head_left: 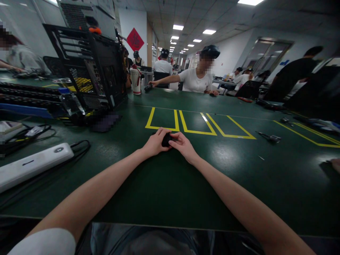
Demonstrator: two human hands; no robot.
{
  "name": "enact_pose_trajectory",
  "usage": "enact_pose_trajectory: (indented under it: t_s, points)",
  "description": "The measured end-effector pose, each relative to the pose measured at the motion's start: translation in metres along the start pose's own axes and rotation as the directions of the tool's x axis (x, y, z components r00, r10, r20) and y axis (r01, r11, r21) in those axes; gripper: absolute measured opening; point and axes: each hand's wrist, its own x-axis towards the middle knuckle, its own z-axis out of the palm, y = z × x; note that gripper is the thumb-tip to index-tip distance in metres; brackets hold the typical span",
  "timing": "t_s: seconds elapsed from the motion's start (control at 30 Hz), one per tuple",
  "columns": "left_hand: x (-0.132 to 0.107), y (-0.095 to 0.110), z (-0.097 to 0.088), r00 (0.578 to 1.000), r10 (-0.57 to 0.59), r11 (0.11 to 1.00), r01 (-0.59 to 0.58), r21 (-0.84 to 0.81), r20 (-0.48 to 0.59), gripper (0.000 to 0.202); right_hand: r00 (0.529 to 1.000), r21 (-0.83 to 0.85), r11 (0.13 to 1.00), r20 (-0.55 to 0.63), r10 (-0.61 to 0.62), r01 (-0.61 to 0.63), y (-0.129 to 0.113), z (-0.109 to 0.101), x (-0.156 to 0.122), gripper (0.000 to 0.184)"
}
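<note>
A small black object (166, 139) is held between my two hands over the green table (148, 191); its kind is too dark and too covered to make out. My left hand (156, 142) wraps round it from the left, fingers curled over the top. From the right, my right hand (183, 146) closes on its side with thumb and fingers. Just beyond both hands, yellow tape outlines (162, 128) are stuck on the tabletop.
At left lie a white power strip (37, 164) with black cables, a plastic bottle (71, 102) and a black computer case (95, 67). A white cup (136, 81) stands farther back. Across the table sits a person (198, 76). A dark tool with a metal end (269, 137) lies right.
</note>
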Motion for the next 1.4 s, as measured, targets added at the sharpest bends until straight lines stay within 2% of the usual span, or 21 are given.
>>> enact_pose_trajectory:
  t_s: [0.1,0.2,0.33,0.6,0.8,1.0,1.17,1.27,1.4]
  points:
    - [0.0005,-0.0005,0.0006,1.000,0.006,1.000,-0.006,0.001,-0.006,0.057,0.998,-0.016,1.000,-0.052,0.020,-0.021,0.0021,-0.0002,0.0041,0.020]
    - [0.0007,-0.0010,0.0012,1.000,0.012,1.000,-0.012,0.003,-0.016,0.058,0.996,-0.028,0.999,-0.074,0.040,-0.042,0.0043,-0.0018,0.0074,0.025]
    - [0.0005,-0.0008,0.0007,1.000,0.007,1.000,-0.007,-0.010,-0.010,0.057,0.996,-0.052,0.995,-0.023,0.083,-0.085,0.0051,-0.0036,0.0077,0.033]
    - [-0.0001,0.0009,-0.0003,1.000,-0.004,1.000,0.004,-0.025,-0.007,0.056,1.000,-0.002,1.000,0.019,0.002,-0.002,0.0061,-0.0034,0.0063,0.030]
    - [-0.0001,-0.0002,-0.0008,1.000,0.021,1.000,-0.021,-0.022,-0.007,0.058,0.999,-0.075,0.997,-0.036,-0.003,0.000,0.0049,-0.0026,0.0066,0.022]
    - [0.0000,-0.0003,-0.0009,1.000,0.010,1.000,-0.010,-0.005,-0.003,0.057,0.999,-0.140,0.990,-0.043,0.016,-0.022,0.0037,-0.0016,0.0056,0.034]
    - [-0.0012,0.0012,-0.0016,1.000,0.022,1.000,-0.022,-0.016,-0.006,0.057,1.000,-0.193,0.981,-0.012,0.029,-0.030,0.0059,-0.0028,0.0045,0.033]
    - [-0.0014,0.0003,-0.0008,1.000,0.023,0.999,-0.023,-0.023,-0.010,0.057,1.000,-0.161,0.987,0.008,0.017,-0.016,0.0053,-0.0031,0.0038,0.031]
    - [-0.0007,-0.0010,0.0008,0.999,0.039,0.999,-0.039,-0.020,-0.019,0.058,0.999,-0.019,0.999,0.038,-0.034,0.035,0.0047,-0.0021,0.0030,0.031]
